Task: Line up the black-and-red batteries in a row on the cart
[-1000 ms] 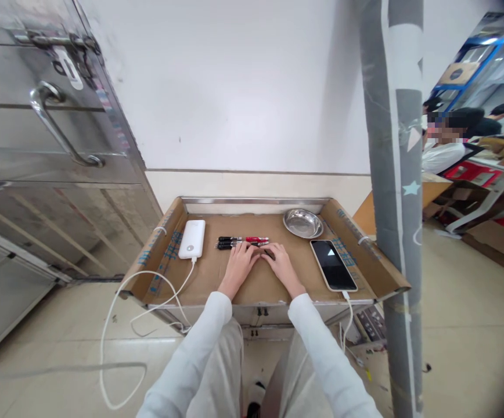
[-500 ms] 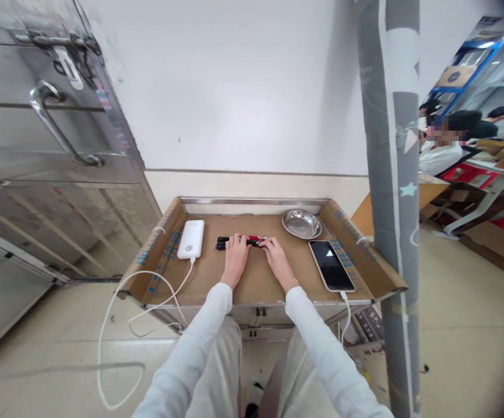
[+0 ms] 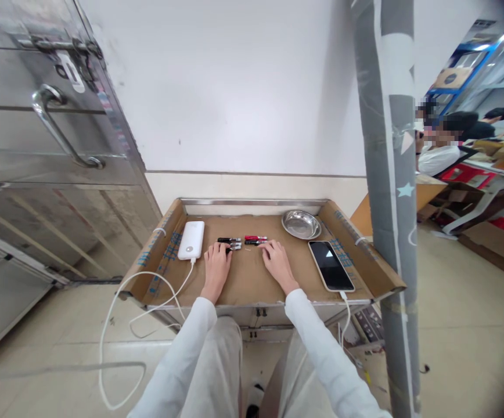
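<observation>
Several pens lie in the middle of a cardboard-lined tray: a black pen and a red pen in the far row, with dark pen parts just in front of them. My left hand has its fingers curled over the near black pen, whose silver end sticks out to the right. My right hand lies low, its fingertips closed on a short dark pen part. A small gap separates the two parts.
A white power bank with a white cable lies on the left of the tray. On the right lie a steel dish and a phone. A steel cabinet stands left, a grey pillar right. Other people sit beyond it.
My hands have drawn apart. The left one slid left and back towards me with the near black pen. The pen parts between them are now uncovered and separated.
</observation>
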A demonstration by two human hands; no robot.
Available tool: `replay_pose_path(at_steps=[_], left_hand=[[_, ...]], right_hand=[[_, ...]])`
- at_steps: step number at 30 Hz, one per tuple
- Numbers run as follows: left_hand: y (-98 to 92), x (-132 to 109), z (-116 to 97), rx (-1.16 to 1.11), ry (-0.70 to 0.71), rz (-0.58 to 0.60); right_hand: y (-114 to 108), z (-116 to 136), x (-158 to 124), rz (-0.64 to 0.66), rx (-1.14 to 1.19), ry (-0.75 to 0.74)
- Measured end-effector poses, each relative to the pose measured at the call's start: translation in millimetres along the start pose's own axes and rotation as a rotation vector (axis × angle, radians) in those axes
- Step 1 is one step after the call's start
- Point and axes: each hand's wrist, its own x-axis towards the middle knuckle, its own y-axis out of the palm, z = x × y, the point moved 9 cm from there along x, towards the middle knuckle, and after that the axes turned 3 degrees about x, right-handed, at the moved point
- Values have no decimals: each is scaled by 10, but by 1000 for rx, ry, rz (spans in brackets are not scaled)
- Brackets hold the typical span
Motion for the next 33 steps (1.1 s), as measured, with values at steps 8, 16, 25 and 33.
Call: replay_pose_path(at_steps=[8,16,25,33], left_hand=[[-39,-93,45,-21,37,48],[63,-128,-20,-403,2,145],[-205,225,-502,-965,-56,32],[-247,290,-181,-1063,-186,-41]], right_hand=[[85,196,30,79,-39,-79],[86,79,3,-28,478,138],[494,-171,-86,112,1489,704],[476,-245,-136,152,1553,706]])
